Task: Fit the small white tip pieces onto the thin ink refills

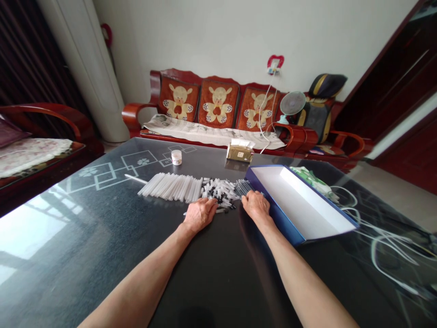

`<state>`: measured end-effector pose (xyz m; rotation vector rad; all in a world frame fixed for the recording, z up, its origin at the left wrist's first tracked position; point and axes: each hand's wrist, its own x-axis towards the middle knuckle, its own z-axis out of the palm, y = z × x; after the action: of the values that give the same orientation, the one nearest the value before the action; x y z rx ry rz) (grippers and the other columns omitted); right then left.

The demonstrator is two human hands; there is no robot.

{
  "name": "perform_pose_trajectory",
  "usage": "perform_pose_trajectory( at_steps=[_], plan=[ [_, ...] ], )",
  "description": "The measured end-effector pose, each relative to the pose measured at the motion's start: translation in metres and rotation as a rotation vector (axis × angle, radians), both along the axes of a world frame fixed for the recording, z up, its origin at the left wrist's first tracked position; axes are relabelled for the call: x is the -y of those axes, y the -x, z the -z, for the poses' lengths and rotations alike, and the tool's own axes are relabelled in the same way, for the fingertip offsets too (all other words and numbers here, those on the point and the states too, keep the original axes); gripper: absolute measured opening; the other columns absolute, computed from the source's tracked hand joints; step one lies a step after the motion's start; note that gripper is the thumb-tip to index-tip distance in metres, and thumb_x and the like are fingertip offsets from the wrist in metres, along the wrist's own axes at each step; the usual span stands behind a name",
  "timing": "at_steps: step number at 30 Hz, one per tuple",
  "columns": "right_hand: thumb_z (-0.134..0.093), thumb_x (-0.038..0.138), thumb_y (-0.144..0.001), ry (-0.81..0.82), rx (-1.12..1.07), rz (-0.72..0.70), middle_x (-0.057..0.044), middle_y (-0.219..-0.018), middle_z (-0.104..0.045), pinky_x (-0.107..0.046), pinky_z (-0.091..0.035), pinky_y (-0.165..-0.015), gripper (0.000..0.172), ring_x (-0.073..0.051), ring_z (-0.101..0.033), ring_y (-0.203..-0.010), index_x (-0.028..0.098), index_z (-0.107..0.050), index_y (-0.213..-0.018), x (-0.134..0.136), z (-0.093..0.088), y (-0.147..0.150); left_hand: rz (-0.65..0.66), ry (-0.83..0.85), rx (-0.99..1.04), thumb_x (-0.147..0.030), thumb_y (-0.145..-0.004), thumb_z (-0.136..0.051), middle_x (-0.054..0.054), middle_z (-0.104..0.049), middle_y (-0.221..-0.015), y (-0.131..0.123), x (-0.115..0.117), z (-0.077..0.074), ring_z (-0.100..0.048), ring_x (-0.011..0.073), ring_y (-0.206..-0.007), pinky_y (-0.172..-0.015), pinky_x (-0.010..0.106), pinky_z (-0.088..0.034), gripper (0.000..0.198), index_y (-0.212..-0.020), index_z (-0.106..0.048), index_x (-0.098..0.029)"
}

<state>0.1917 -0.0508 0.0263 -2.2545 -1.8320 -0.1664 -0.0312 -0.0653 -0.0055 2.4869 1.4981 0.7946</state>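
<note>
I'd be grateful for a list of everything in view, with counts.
glass table: one, black, centre
plastic tubes: many, translucent white, in a row
plastic parts: many, black and white, beside the tubes
thin rods: many, dark, beside the box
open box: one, blue and white, at right
jar: one, white, beyond the tubes
packet: one, tan, beyond the parts
wooden sofa: one, red-brown, at the wall
cushions: three, orange, on the sofa
fan: one, pale, by the sofa
left hand: one, at the parts
right hand: one, at the rods
</note>
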Motion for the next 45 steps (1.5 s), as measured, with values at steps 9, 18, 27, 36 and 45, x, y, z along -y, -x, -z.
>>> perform_pose_trajectory(
  at_steps=[9,18,27,36,45],
  plan=[
    [-0.051,0.028,-0.087,0.089,-0.002,0.030,-0.019,-0.100,-0.067,-0.036,-0.048,-0.076,0.027,-0.027,-0.066,-0.091,0.013,-0.073,-0.094,-0.002,-0.005,0.007,0.011,-0.036,0.004,-0.041,-0.097,-0.036,0.007,-0.068,-0.092,0.000,0.000,0.001,-0.064,0.0184,-0.089,-0.071,0.024,-0.045,0.037,-0.113,-0.064,-0.022],
    [-0.047,0.026,-0.089,0.112,0.013,0.031,-0.018,-0.100,-0.068,-0.033,-0.048,-0.078,0.029,-0.026,-0.066,-0.094,0.011,-0.070,-0.098,0.000,-0.007,0.002,0.016,-0.103,0.002,-0.039,-0.096,-0.039,0.004,-0.068,-0.086,0.001,0.000,0.003,-0.065,0.0169,-0.084,-0.067,0.023,-0.046,0.033,-0.110,-0.065,-0.023],
    [-0.052,0.033,-0.086,0.115,0.002,0.050,-0.015,-0.103,-0.068,-0.035,-0.049,-0.078,0.028,-0.027,-0.066,-0.095,0.013,-0.070,-0.095,-0.004,-0.005,0.005,0.017,-0.111,0.005,-0.039,-0.096,-0.039,0.004,-0.068,-0.085,0.001,-0.001,0.005,-0.064,0.0157,-0.082,-0.066,0.022,-0.046,0.032,-0.107,-0.065,-0.024],
    [-0.047,0.025,-0.087,0.136,-0.035,0.083,-0.021,-0.103,-0.068,-0.038,-0.049,-0.077,0.030,-0.030,-0.067,-0.095,0.008,-0.069,-0.098,-0.006,-0.011,0.012,0.001,-0.081,-0.005,-0.038,-0.096,-0.040,0.005,-0.067,-0.086,-0.001,0.000,0.001,-0.064,0.0163,-0.085,-0.068,0.022,-0.046,0.032,-0.109,-0.064,-0.022],
    [-0.050,0.031,-0.086,-0.271,-0.746,-0.251,-0.005,-0.078,-0.069,-0.032,-0.049,-0.072,0.025,-0.019,-0.065,-0.073,0.019,-0.061,-0.105,0.016,-0.011,0.007,-0.017,-0.143,0.006,-0.035,-0.096,-0.042,0.005,-0.068,-0.088,-0.003,-0.002,0.005,-0.064,0.0178,-0.085,-0.069,0.025,-0.047,0.028,-0.106,-0.064,-0.020]
  ],
)
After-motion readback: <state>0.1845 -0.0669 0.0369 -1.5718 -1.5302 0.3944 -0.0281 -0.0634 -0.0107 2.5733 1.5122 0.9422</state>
